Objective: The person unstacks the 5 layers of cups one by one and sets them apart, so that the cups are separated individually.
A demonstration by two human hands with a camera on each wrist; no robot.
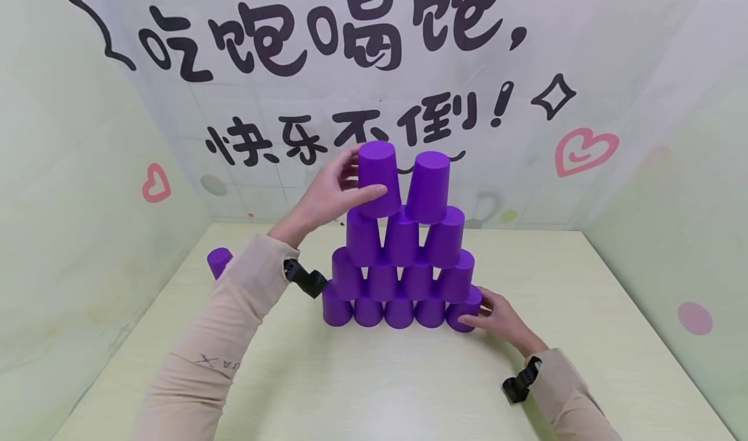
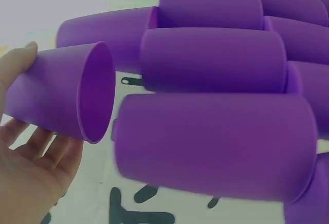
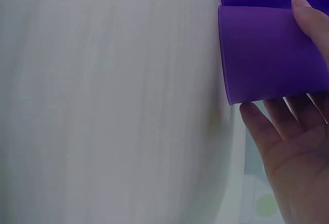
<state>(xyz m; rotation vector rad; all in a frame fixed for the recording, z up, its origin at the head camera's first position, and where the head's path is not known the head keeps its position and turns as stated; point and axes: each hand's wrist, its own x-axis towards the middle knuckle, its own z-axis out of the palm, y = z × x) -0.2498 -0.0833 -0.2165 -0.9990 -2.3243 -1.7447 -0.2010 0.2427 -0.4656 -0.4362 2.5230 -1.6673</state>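
A pyramid of upside-down purple cups (image 1: 400, 275) stands in tiers on the table. My left hand (image 1: 330, 197) grips a purple cup (image 1: 378, 175) at the upper left, thumb on the near side and fingers behind. In the left wrist view, that held cup (image 2: 56, 88) has its rim level with the tops of the cups below; whether it touches them I cannot tell. Beside it, another cup (image 1: 429, 188) sits in the top tier. Low at the right, my right hand (image 1: 504, 321) holds the bottom tier's end cup (image 3: 272, 54) between thumb and fingers.
A single purple cup (image 1: 219, 261) is on the table at the left, partly hidden by my left sleeve (image 1: 234, 311). Behind the pale table (image 1: 374, 382) rises a wall (image 1: 292, 97) with black lettering. Side walls flank the table.
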